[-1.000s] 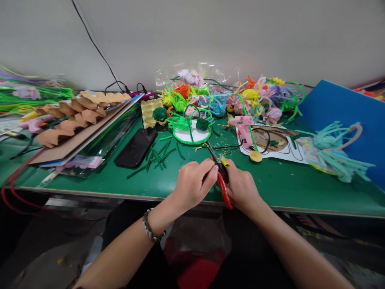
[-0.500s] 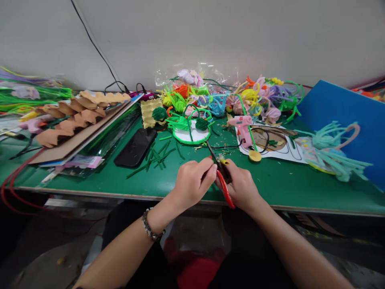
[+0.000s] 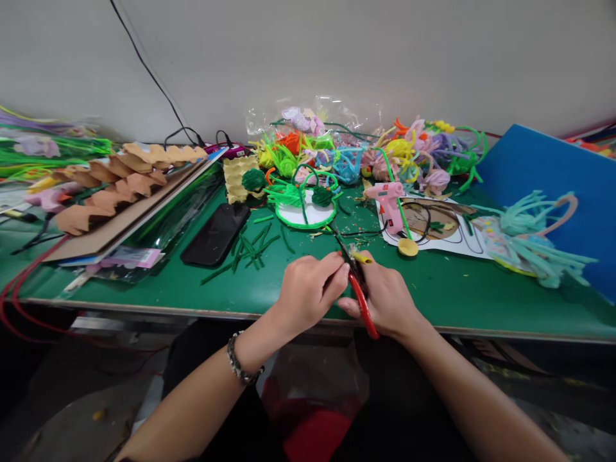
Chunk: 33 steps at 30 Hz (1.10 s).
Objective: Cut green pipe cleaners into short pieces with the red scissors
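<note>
Red-handled scissors [image 3: 362, 305] are in my right hand [image 3: 387, 295], their dark blades pointing away toward the basket. The right thumb sticks out to the left behind the red handle. My left hand [image 3: 308, 289] is closed in a pinch right against the scissors; what its fingers hold is hidden. By the right fingers, at the blades, shows a small yellow piece [image 3: 362, 258] with a frayed pale end. Just beyond the blade tips stands a small green-rimmed basket [image 3: 307, 223] with a white base, a handle and green pipe-cleaner plants.
Cut green pipe-cleaner bits [image 3: 253, 250] lie beside a black phone [image 3: 215, 236]. At right are a pink glue gun [image 3: 391, 205], a tan disc [image 3: 407, 248] on a green stem, and a teal pipe-cleaner piece [image 3: 529, 237] against a blue board [image 3: 539, 173]. Egg-carton strips [image 3: 110, 202] lie left.
My right thumb has swung out to the left, away from the handle. The scissors and yellow piece have shifted slightly; my left hand stays pinched beside them.
</note>
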{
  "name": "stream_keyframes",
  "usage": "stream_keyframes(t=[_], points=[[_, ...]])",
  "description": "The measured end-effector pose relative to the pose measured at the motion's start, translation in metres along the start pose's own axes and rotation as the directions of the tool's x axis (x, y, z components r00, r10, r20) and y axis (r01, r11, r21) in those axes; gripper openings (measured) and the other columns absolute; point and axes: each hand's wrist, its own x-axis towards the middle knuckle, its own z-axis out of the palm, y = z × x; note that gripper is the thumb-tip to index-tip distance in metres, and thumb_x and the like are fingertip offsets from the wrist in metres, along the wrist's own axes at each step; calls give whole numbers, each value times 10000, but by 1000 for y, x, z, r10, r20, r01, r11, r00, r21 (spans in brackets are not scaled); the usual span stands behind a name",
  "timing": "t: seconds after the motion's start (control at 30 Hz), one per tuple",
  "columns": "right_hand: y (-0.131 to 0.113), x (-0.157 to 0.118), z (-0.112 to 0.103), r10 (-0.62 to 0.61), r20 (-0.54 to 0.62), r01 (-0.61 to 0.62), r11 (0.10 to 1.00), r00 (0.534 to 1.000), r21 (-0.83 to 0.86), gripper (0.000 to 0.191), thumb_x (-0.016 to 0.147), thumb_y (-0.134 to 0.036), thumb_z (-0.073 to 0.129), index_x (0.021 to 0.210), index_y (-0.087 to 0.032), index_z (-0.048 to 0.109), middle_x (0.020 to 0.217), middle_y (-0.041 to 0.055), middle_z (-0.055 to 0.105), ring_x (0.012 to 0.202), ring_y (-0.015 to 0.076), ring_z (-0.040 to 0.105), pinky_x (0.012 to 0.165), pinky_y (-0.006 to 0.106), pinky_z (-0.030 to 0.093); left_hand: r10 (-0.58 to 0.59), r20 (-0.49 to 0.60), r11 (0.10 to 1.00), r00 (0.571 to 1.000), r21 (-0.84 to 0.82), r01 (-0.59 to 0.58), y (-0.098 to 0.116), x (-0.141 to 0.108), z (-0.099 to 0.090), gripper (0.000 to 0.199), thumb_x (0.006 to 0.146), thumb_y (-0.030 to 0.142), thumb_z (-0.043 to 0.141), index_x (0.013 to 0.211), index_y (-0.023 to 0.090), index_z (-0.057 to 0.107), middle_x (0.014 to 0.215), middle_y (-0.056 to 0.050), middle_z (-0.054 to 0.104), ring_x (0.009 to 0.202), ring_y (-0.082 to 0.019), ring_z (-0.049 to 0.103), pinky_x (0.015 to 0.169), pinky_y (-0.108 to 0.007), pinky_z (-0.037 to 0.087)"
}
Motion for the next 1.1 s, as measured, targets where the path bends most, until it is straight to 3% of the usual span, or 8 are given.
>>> stream_keyframes(t=[0.2, 0.53, 0.8, 1.1], points=[[-1, 0, 0, -23, -89, 15, 996, 996, -90, 636, 732, -719, 112, 704, -177, 444, 497, 35, 534, 388, 139, 478, 416, 228, 214, -39, 29, 999, 999, 15, 39, -1, -2, 1, 315, 858, 247, 311, 568, 182, 415, 447, 38, 404, 429, -95, 384, 472, -219, 289], [-2, 2, 1, -111, -189, 91, 990, 976, -110, 637, 783, -665, 75, 697, -158, 451, 426, 13, 510, 323, 139, 471, 387, 219, 209, -76, 28, 997, 997, -27, 77, -1, -2, 2, 313, 852, 256, 309, 551, 188, 361, 445, 48, 348, 428, -90, 357, 458, -214, 275], [-2, 1, 3, -84, -159, 65, 991, 984, -118, 609, 797, -648, 60, 687, -172, 424, 421, 14, 507, 308, 133, 457, 385, 222, 195, -97, 18, 989, 995, -106, 98, 0, -2, 2, 303, 846, 232, 330, 547, 189, 307, 455, 55, 304, 423, -78, 332, 455, -204, 263], [-2, 0, 0, -53, -95, 51, 998, 994, -22, 645, 712, -746, 75, 735, -185, 393, 480, 12, 521, 373, 150, 488, 401, 227, 226, -63, 19, 997, 998, -50, 64, -1, -1, 1, 311, 852, 237, 319, 550, 183, 372, 457, 45, 357, 435, -86, 362, 464, -212, 278]])
